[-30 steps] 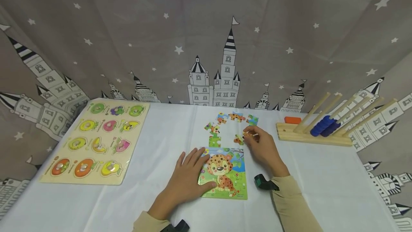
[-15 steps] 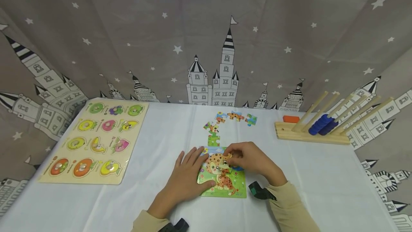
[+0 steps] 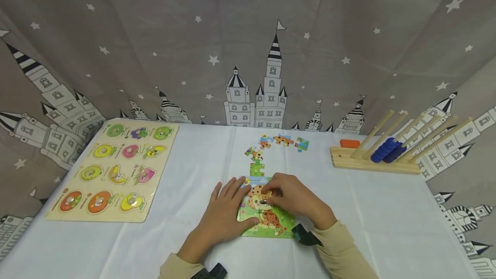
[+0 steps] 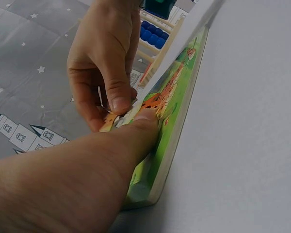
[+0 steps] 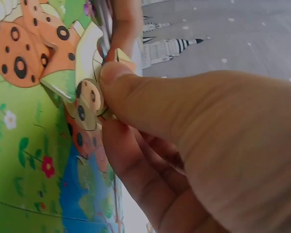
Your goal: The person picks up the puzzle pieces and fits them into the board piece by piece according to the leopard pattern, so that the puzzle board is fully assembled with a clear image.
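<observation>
A square jigsaw puzzle board [image 3: 280, 223] with a cartoon leopard on green lies on the white table. My left hand [image 3: 227, 214] rests on its left side with fingers spread; its thumb lies along the picture in the left wrist view. Over the leopard's face, my right hand [image 3: 296, 197] pinches a puzzle piece [image 5: 89, 97] between thumb and fingers. That piece is orange with dark spots and is tilted against the picture in the right wrist view. Beyond the board lie loose puzzle pieces, among them a green one [image 3: 257, 168] and a blue one [image 3: 302, 144].
On the left lies a wooden fruit peg board [image 3: 128, 167]. To the right stands a wooden peg rack [image 3: 372, 165] with blue rings [image 3: 385, 150] and a red-orange block [image 3: 350, 143] behind it. A grey castle-print curtain [image 3: 174, 33] hangs behind the table.
My right hand has carried a puzzle piece from right of the board's far edge onto the leopard's face, then shifted slightly left. The left hand has stayed in place.
</observation>
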`<state>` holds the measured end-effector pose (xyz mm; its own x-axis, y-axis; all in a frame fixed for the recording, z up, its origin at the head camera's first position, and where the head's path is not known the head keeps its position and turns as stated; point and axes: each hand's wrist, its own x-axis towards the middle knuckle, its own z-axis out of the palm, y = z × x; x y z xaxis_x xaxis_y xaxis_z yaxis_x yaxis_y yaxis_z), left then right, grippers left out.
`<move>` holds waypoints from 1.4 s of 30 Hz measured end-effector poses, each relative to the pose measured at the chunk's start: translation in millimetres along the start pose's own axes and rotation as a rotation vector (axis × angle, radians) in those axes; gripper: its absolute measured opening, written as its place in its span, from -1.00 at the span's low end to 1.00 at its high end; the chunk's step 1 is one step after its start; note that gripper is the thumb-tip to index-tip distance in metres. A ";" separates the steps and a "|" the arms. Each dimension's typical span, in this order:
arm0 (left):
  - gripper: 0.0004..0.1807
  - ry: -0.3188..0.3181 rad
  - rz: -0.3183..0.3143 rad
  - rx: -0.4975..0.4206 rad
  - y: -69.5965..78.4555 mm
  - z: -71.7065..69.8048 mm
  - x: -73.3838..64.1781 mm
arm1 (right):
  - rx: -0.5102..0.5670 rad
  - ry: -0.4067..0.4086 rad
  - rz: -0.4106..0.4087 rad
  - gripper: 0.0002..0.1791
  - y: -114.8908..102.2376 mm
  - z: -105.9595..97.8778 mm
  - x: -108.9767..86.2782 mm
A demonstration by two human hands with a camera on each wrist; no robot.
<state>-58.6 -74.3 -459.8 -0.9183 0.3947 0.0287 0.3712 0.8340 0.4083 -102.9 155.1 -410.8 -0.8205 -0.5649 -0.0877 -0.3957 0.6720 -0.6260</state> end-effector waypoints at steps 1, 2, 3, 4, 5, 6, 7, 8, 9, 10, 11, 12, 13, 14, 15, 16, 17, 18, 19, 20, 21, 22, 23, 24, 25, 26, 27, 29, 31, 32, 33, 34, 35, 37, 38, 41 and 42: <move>-0.05 0.001 0.000 0.002 0.1 0.1 0.1 | -0.014 0.002 0.000 -0.77 -0.6 0.4 0.2; -0.05 0.002 0.001 0.002 0.2 0.1 0.3 | -0.029 0.000 0.001 -0.75 -1.0 1.0 0.6; -0.05 0.004 0.002 0.002 0.3 0.1 0.4 | -0.039 -0.001 0.003 -0.73 -1.2 1.9 1.2; -0.05 0.004 0.002 0.001 0.4 0.0 0.4 | -0.046 -0.004 0.010 -0.72 -1.5 2.6 1.7; -0.05 0.003 0.003 -0.003 0.4 -0.1 0.3 | -0.052 -0.004 0.014 -0.71 -2.1 3.3 2.2; -0.06 0.002 0.003 -0.005 0.5 -0.3 0.2 | -0.060 -0.007 0.020 -0.70 -2.3 4.1 2.8; -0.06 0.002 0.002 -0.007 0.6 -0.4 0.3 | -0.063 -0.009 0.026 -0.70 -2.6 4.8 3.1; -0.06 0.002 0.001 -0.009 0.7 -0.5 0.3 | -0.066 -0.011 0.031 -0.69 -2.8 5.6 3.6; -0.06 0.001 0.001 -0.009 0.8 -0.6 0.3 | -0.068 -0.014 0.034 -0.69 -3.2 6.1 3.8; -0.06 -0.001 0.000 -0.008 0.8 -0.6 0.4 | -0.072 -0.017 0.032 -0.69 -3.6 6.4 3.9; -0.06 -0.002 0.000 -0.006 0.8 -0.4 0.5 | -0.076 -0.023 0.033 -0.68 -3.9 6.9 4.0; -0.06 -0.004 0.000 -0.005 0.9 -0.5 0.6 | -0.082 -0.029 0.033 -0.68 -4.2 7.3 4.0; -0.06 -0.005 -0.001 -0.004 1.0 -0.5 0.7 | -0.088 -0.035 0.031 -0.67 -4.5 7.6 4.0; -0.06 -0.008 -0.002 -0.004 1.0 -0.6 0.7 | -0.095 -0.040 0.030 -0.66 -4.9 8.0 4.0; -0.06 -0.012 -0.003 -0.004 0.9 -0.7 0.8 | -0.105 -0.044 0.026 -0.66 -5.3 8.2 4.0; -0.05 -0.016 -0.005 -0.005 0.9 -0.8 0.8 | -0.110 -0.047 0.024 -0.65 -5.7 8.5 3.9; -0.05 -0.017 -0.007 -0.006 0.9 -1.0 0.9 | -0.119 -0.049 0.029 -0.65 -6.2 8.8 3.9; -0.05 -0.021 -0.010 -0.008 1.0 -1.3 1.0 | -0.124 -0.050 0.030 -0.65 -6.5 9.1 3.8; -0.05 -0.019 -0.008 -0.011 1.0 -1.4 1.0 | -0.129 -0.053 0.031 -0.65 -7.1 9.4 3.6; -0.05 -0.021 -0.009 -0.011 1.0 -1.4 1.2 | -0.132 -0.055 0.035 -0.65 -7.6 9.7 3.4; -0.05 -0.022 -0.009 -0.012 1.0 -1.5 1.2 | -0.136 -0.057 0.038 -0.65 -7.9 10.0 3.2; -0.05 -0.023 -0.009 -0.013 1.0 -1.5 1.3 | -0.137 -0.060 0.043 -0.65 -8.3 10.2 3.1; -0.05 -0.022 -0.009 -0.013 1.0 -1.4 1.2 | -0.139 -0.060 0.047 -0.65 -8.7 10.4 3.0; -0.05 -0.023 -0.009 -0.012 1.0 -1.3 1.1 | -0.138 -0.061 0.047 -0.66 -9.1 10.5 2.8; -0.05 -0.021 -0.009 -0.011 0.8 -1.0 1.0 | -0.140 -0.059 0.047 -0.66 -9.4 10.6 2.8; -0.05 -0.024 -0.012 -0.006 0.7 -0.7 1.0 | -0.145 -0.057 0.048 -0.66 -9.4 10.7 2.9; -0.05 -0.022 -0.011 -0.004 0.5 -0.4 1.0 | -0.149 -0.054 0.048 -0.66 -9.4 10.7 3.0; -0.05 -0.019 -0.010 0.002 0.0 0.0 1.3 | -0.157 -0.047 0.047 -0.67 -9.3 10.6 3.4; -0.06 -0.015 -0.010 0.004 -0.3 -0.2 1.3 | -0.168 -0.043 0.046 -0.66 -8.5 11.0 3.7; -0.06 -0.013 -0.010 0.004 -0.2 -0.3 1.3 | -0.170 -0.041 0.047 -0.65 -8.4 10.9 3.7; -0.06 -0.012 -0.009 0.002 -0.2 -0.6 1.1 | -0.168 -0.040 0.049 -0.65 -8.1 10.8 3.5; -0.06 -0.013 -0.009 0.000 -0.1 -0.9 0.9 | -0.165 -0.040 0.049 -0.64 -7.4 10.8 3.5; -0.06 -0.011 -0.010 -0.003 0.1 -1.2 0.7 | -0.161 -0.041 0.045 -0.63 -6.3 10.8 3.6; -0.07 -0.005 -0.008 -0.006 0.5 -1.5 0.5 | -0.136 -0.040 0.034 -0.63 -3.3 10.2 3.6; -0.07 -0.003 -0.006 -0.007 0.6 -1.5 0.5 | -0.108 -0.037 0.029 -0.63 -0.9 9.7 3.7; -0.07 0.011 0.006 -0.011 0.8 -0.9 0.1 | -0.014 0.005 0.024 -0.64 9.8 7.5 4.1; -0.07 0.014 0.010 -0.010 0.9 -0.7 0.0 | 0.020 0.034 0.032 -0.65 14.2 6.6 4.3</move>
<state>-58.3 -73.8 -458.8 -0.9167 0.3970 0.0458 0.3786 0.8262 0.4173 -109.3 159.0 -425.2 -0.8461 -0.5267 -0.0819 -0.3611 0.6795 -0.6386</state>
